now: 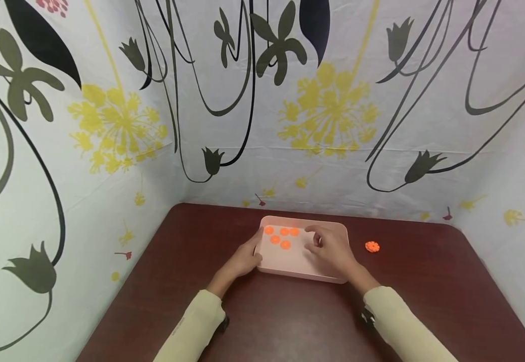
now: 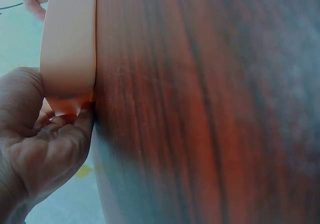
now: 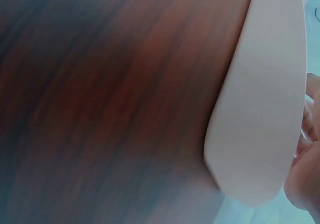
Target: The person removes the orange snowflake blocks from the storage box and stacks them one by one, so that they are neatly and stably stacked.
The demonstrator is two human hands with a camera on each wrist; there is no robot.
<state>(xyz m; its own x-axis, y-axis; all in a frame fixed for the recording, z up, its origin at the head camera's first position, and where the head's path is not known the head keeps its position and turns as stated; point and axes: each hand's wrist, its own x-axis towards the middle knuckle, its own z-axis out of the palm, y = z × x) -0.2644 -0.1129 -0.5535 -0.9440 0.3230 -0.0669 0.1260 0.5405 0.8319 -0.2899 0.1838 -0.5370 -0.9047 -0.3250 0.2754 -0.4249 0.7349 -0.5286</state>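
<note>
A shallow pale pink tray [image 1: 303,275] lies on the dark table. My left hand [image 1: 243,259] grips its left end; in the left wrist view, the thumb and fingers of that hand [image 2: 45,139] curl round the tray's corner. Several flat, round orange pieces [image 1: 285,245] lie in the tray's left part. Over the tray's right part is my right hand [image 1: 335,251], its thumb and forefinger bent and apart, with nothing visible between them. The right wrist view shows only part of that hand [image 3: 305,174] behind the tray's outer wall [image 3: 260,104].
One flower-shaped orange piece [image 1: 372,247] lies on the table to the right of the tray. The reddish-brown table [image 1: 289,322] has rounded back corners. Patterned cloth [image 1: 262,125] stands behind it and along both sides.
</note>
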